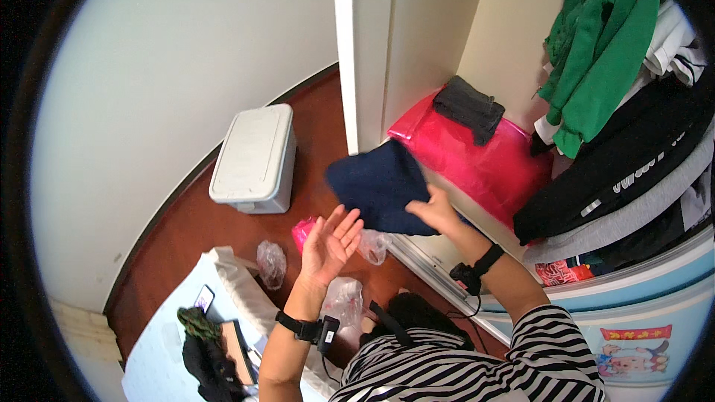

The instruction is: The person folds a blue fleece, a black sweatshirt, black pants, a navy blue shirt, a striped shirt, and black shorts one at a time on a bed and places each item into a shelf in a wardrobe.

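Observation:
A folded navy blue cloth item, perhaps a garment (pixel 380 187), hangs from my right hand (pixel 438 213), whose thumb and fingers grip its near right edge. It is slightly blurred and held in front of the wardrobe opening. Just below its lower left edge is my left hand (pixel 333 247), palm up with fingers apart and nothing in it. Beyond the cloth, a dark grey folded garment (pixel 469 109) lies on a bright pink plastic bag (pixel 475 173) at the wardrobe's bottom.
Clothes hang at the right, among them a green sweatshirt (pixel 609 50) and a black garment (pixel 614 156). A lidded storage box (pixel 254 153) stands on the red-brown floor (pixel 162 234). Clear plastic bags (pixel 271 265) lie near a bed (pixel 167 340). The sliding-door track (pixel 430 276) crosses before me.

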A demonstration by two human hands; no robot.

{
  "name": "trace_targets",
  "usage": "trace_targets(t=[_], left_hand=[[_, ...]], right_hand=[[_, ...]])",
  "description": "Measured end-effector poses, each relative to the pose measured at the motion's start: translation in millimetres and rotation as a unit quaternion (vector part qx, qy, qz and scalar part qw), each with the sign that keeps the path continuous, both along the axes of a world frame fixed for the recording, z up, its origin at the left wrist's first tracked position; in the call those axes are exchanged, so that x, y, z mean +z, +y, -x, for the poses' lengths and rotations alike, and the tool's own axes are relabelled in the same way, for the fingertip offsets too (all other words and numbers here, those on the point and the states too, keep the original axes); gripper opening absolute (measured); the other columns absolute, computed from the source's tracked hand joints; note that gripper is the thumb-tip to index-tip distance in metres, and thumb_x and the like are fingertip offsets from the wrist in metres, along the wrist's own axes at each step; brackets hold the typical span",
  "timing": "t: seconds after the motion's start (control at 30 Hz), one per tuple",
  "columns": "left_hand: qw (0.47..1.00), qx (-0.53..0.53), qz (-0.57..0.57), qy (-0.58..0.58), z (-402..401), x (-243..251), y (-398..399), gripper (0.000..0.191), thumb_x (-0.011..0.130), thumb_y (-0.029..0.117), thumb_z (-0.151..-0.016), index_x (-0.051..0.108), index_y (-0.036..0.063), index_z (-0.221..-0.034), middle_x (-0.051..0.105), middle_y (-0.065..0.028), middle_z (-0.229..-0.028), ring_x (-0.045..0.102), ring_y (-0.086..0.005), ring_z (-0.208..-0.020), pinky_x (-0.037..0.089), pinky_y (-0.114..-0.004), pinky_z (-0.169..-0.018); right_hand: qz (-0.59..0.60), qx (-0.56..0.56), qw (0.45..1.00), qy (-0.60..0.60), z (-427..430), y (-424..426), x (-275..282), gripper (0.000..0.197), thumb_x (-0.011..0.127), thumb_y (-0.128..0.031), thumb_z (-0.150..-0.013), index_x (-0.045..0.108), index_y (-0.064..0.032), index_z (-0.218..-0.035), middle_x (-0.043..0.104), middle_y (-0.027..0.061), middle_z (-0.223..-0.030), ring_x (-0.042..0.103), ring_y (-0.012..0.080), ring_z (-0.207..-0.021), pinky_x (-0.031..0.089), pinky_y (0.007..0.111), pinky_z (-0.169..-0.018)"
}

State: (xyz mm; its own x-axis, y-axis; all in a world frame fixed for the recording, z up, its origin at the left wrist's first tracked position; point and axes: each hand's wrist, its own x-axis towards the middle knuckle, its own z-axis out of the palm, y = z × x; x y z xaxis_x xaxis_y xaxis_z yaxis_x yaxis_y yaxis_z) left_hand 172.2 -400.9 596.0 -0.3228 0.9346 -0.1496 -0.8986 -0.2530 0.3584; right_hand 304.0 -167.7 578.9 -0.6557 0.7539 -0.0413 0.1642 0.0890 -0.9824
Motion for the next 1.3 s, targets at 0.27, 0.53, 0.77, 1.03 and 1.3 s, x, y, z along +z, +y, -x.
trace_targets(t=[0.27, 0.53, 0.77, 1.03, 1.3], left_hand=[[0.989, -0.123, 0.038, 0.074, 23.1, 0.5, 82.7, 0.045, 0.049, 0.03, -0.087, 0.042, 0.0037, -0.123, 0.055, -0.0132, -0.114, 0.055, -0.0229, -0.101, 0.044, -0.033, -0.087], [0.977, -0.116, 0.121, 0.135, 52.5, 8.5, 153.4, 0.044, 0.05, 0.03, -0.087, 0.042, 0.0027, -0.122, 0.056, -0.0129, -0.109, 0.056, -0.0219, -0.098, 0.044, -0.032, -0.086], [0.974, -0.114, 0.175, 0.087, 70.8, -16.4, 202.5, 0.047, 0.049, 0.025, -0.088, 0.035, -0.0008, -0.125, 0.056, -0.0126, -0.106, 0.055, -0.0218, -0.096, 0.042, -0.031, -0.086], [0.975, -0.07, 0.198, 0.067, 87.0, -26.6, 213.1, 0.042, 0.048, 0.024, -0.088, 0.04, 0.0009, -0.121, 0.056, -0.0122, -0.104, 0.056, -0.0211, -0.094, 0.042, -0.032, -0.086], [0.978, 0.019, 0.207, 0.025, 102.9, -35.8, 196.7, 0.041, 0.047, 0.028, -0.089, 0.041, 0.0064, -0.124, 0.056, -0.0089, -0.111, 0.056, -0.0182, -0.098, 0.045, -0.03, -0.085]], right_hand=[[-0.127, -0.387, 0.913, 0.016, 2.5, 227.2, -2.5, 0.059, 0.065, -0.013, -0.058, 0.051, 0.0068, -0.111, 0.057, 0.0229, -0.107, 0.058, 0.0364, -0.09, 0.045, 0.036, -0.08], [-0.484, -0.441, 0.738, -0.164, 48.4, 345.5, 67.2, 0.059, 0.069, -0.008, -0.065, 0.049, -0.0121, -0.121, 0.051, 0.0038, -0.118, 0.05, 0.0271, -0.093, 0.042, 0.036, -0.084], [-0.375, -0.094, 0.774, -0.502, 94.6, 415.2, -66.8, 0.064, 0.063, 0.0, -0.069, 0.044, -0.0222, -0.126, 0.033, 0.0005, -0.137, 0.04, 0.0324, -0.111, 0.036, 0.047, -0.091], [-0.366, -0.071, 0.792, -0.484, 84.7, 428.2, -67.5, 0.064, 0.065, -0.008, -0.069, 0.041, -0.0177, -0.128, 0.033, 0.0014, -0.137, 0.035, 0.0289, -0.117, 0.032, 0.046, -0.095], [-0.413, -0.101, 0.777, -0.464, 115.8, 391.9, -66.9, 0.084, 0.069, -0.032, -0.063, 0.028, -0.0118, -0.134, 0.021, 0.0126, -0.141, 0.016, 0.0309, -0.131, 0.018, 0.06, -0.1]])
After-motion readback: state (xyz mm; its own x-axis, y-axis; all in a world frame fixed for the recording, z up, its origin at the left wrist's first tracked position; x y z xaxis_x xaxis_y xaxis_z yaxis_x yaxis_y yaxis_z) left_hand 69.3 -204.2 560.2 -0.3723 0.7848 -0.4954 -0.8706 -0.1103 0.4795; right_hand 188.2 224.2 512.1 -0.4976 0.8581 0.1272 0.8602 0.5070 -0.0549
